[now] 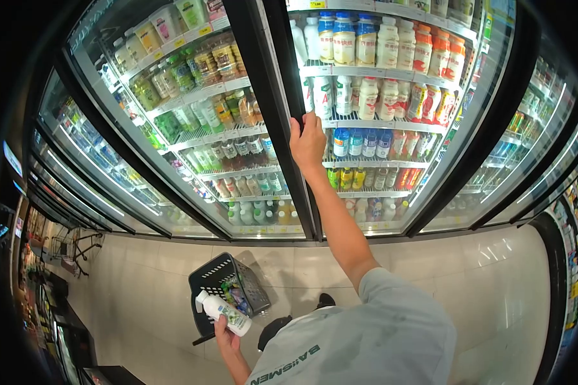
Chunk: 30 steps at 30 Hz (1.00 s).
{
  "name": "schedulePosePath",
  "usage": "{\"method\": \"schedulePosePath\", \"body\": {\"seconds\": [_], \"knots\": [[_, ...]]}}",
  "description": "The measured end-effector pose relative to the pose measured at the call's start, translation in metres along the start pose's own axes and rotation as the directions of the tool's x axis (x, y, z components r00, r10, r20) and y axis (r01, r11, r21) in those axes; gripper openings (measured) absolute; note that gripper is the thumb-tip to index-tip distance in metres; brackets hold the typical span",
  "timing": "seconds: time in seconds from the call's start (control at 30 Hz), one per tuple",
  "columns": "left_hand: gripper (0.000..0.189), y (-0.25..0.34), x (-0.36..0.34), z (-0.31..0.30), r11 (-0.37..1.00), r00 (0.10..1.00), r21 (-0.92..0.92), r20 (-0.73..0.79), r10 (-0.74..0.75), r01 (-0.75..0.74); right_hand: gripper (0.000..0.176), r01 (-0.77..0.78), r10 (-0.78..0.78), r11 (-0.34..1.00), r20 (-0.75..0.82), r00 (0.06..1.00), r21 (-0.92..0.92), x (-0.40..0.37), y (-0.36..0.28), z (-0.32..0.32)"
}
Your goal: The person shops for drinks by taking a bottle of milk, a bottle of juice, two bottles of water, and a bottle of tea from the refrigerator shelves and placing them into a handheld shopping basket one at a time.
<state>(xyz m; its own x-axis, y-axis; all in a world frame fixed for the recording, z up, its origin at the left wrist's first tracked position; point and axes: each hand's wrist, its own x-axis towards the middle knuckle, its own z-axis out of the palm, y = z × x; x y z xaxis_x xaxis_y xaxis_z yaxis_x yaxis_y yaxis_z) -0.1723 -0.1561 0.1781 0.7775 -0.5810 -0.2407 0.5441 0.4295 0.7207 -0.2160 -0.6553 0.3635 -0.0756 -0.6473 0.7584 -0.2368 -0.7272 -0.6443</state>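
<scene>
The only view comes from a camera worn on the head, looking forward and steeply down past the wearer's shirt (372,333). Its wide, curved frame takes in the fridge doors (276,115) ahead and the floor (481,289) below, with both hands within reach.

Gleams smooth on the floor (494,295); looks plastic on basket (257,292) and white bottle (230,313), matt cloth on the shirt (379,333).

Bright white light pours from the far cooler shelves (379,125), glare streaks my tiled floor (494,269) at right, and the black-rimmed edges bend and blur.
</scene>
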Motion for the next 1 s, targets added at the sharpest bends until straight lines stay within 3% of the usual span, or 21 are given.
{"method": "schedulePosePath", "body": {"seconds": [0.07,0.13,0.33,0.47,0.6,0.73,0.87,1.0], "knots": [[0.059,-0.002,0.003,0.003,0.999,0.998,0.045,0.049,-0.026,0.024,0.024,0.045,-0.047,0.998,-0.050,0.998,-0.040,-0.001,0.002,0.000],[0.060,-0.001,0.005,0.014,0.999,1.000,0.043,0.022,-0.015,0.014,0.025,0.008,-0.010,1.000,0.094,0.995,0.021,0.006,0.005,-0.007],[0.053,0.016,0.037,0.022,0.963,0.966,0.221,0.167,-0.197,0.158,0.024,0.070,-0.060,0.994,0.121,0.991,-0.085,0.003,0.005,-0.009],[0.050,0.016,0.076,0.052,0.964,0.957,0.185,0.184,-0.225,0.191,0.024,0.080,-0.064,0.991,0.141,0.988,-0.108,-0.022,-0.014,-0.037],[0.044,0.023,0.115,0.097,0.964,0.899,0.125,0.349,-0.263,0.233,0.027,0.088,-0.062,0.979,0.144,0.988,-0.182,-0.051,-0.057,-0.091],[0.040,0.024,0.139,0.140,0.958,0.835,0.094,0.472,-0.282,0.271,0.027,-0.048,0.077,0.985,0.175,0.982,-0.165,-0.078,-0.077,-0.142],[0.037,0.011,0.146,0.167,0.935,0.774,0.088,0.538,-0.334,0.342,0.017,-0.120,0.130,0.991,0.177,0.976,-0.065,-0.102,-0.098,-0.189],[0.039,-0.013,0.141,0.195,0.913,0.678,0.107,0.637,-0.367,0.393,0.020,-0.105,0.100,0.994,0.160,0.982,0.024,-0.117,-0.110,-0.223]]}}
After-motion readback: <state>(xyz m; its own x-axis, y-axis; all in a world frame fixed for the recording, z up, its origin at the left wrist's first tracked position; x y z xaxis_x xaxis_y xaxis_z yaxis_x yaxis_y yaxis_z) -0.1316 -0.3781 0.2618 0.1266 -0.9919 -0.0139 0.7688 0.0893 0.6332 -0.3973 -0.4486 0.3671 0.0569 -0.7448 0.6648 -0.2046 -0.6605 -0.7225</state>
